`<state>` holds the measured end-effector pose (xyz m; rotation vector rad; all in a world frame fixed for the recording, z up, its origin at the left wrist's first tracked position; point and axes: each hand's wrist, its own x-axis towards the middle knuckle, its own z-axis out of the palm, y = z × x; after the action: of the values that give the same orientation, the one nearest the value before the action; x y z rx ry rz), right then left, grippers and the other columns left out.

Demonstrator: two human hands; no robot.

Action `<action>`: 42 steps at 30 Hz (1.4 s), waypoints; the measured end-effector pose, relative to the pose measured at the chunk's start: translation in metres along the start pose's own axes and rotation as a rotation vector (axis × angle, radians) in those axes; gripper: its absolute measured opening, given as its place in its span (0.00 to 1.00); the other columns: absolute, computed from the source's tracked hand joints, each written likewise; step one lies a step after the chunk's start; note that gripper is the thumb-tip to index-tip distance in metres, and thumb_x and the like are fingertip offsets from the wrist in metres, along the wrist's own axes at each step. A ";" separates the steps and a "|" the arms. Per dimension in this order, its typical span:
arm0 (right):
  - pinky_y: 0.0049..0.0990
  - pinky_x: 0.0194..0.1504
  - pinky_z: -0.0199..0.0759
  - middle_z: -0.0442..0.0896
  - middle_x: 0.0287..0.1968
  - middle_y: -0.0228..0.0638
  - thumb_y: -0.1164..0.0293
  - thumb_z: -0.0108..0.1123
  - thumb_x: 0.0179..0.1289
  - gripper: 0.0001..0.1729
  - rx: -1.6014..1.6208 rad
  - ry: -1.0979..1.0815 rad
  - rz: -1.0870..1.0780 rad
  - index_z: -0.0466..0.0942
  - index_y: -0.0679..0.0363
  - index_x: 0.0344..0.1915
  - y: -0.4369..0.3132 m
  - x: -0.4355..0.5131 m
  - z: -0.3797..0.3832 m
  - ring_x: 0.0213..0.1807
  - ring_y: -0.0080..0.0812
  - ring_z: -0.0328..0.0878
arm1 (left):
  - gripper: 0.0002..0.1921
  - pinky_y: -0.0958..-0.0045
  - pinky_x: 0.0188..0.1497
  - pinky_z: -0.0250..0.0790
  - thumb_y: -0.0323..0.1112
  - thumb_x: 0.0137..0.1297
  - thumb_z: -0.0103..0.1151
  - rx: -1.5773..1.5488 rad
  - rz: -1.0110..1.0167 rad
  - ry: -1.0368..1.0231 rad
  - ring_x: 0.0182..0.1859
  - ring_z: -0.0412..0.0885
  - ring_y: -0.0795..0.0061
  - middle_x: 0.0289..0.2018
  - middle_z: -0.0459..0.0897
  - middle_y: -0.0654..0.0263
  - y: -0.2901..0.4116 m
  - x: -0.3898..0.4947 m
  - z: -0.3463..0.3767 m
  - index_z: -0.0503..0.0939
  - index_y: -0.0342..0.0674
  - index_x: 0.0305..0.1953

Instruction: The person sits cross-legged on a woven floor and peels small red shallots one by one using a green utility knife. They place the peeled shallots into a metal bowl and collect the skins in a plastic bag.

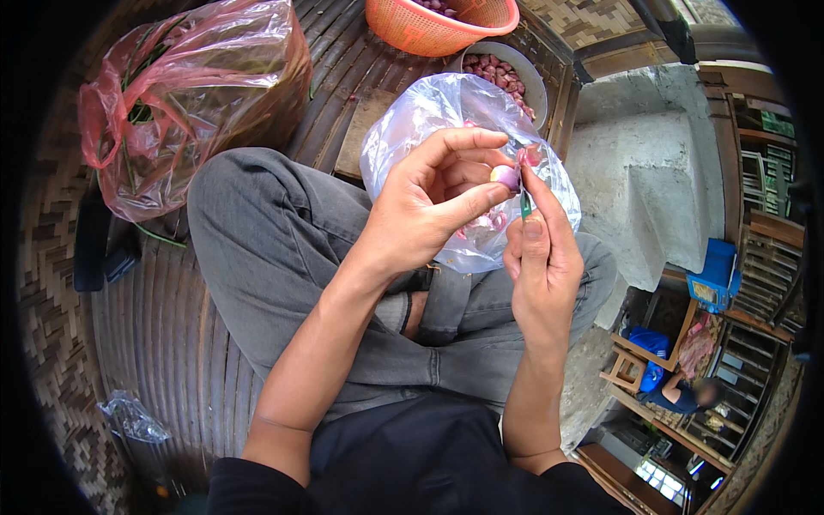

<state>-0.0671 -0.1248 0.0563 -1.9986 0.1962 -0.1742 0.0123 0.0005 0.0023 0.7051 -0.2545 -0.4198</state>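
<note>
Between the thumb and fingers of my left hand (430, 199) is a small shallot (505, 177), purple with a pale yellowish end. My right hand (544, 257) grips a small knife with a green handle (526, 205). Its blade is mostly hidden by my fingers and seems to touch the shallot's right side. A strip of reddish skin (529, 155) hangs by my right index fingertip. Beneath both hands spreads a clear plastic bag (412, 122), with pink shallot peelings (483, 224) in it.
Beyond the bag stand a metal bowl of shallots (499, 74) and an orange plastic basket (438, 32). A red plastic bag (212, 96) with green stalks sits left on the bamboo slats (174, 302). At right are a concrete block (637, 154) and, farther off, a person (682, 394).
</note>
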 end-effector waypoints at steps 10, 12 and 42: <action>0.13 0.19 0.48 0.64 0.23 0.23 0.55 0.43 0.76 0.32 0.322 0.016 0.125 0.55 0.60 0.72 -0.014 -0.002 -0.005 0.19 0.11 0.54 | 0.19 0.79 0.51 0.73 0.23 0.65 0.60 -0.013 0.025 -0.010 0.50 0.79 0.80 0.48 0.81 0.62 0.001 0.000 0.000 0.72 0.34 0.56; 0.13 0.20 0.48 0.64 0.22 0.23 0.55 0.43 0.76 0.32 0.218 -0.035 0.059 0.55 0.61 0.72 -0.013 -0.003 -0.002 0.19 0.11 0.54 | 0.17 0.79 0.51 0.72 0.24 0.65 0.60 0.003 -0.004 -0.001 0.49 0.80 0.80 0.46 0.81 0.63 0.001 0.000 -0.001 0.73 0.33 0.55; 0.12 0.18 0.49 0.63 0.22 0.24 0.50 0.44 0.75 0.34 0.346 -0.068 0.148 0.55 0.58 0.71 -0.013 -0.004 -0.007 0.17 0.11 0.56 | 0.15 0.78 0.49 0.74 0.26 0.68 0.58 -0.192 -0.132 -0.002 0.48 0.81 0.76 0.46 0.81 0.63 0.005 -0.001 -0.002 0.73 0.33 0.54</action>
<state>-0.0720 -0.1247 0.0712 -1.6365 0.2517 -0.0412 0.0141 0.0055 0.0037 0.5349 -0.1673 -0.5630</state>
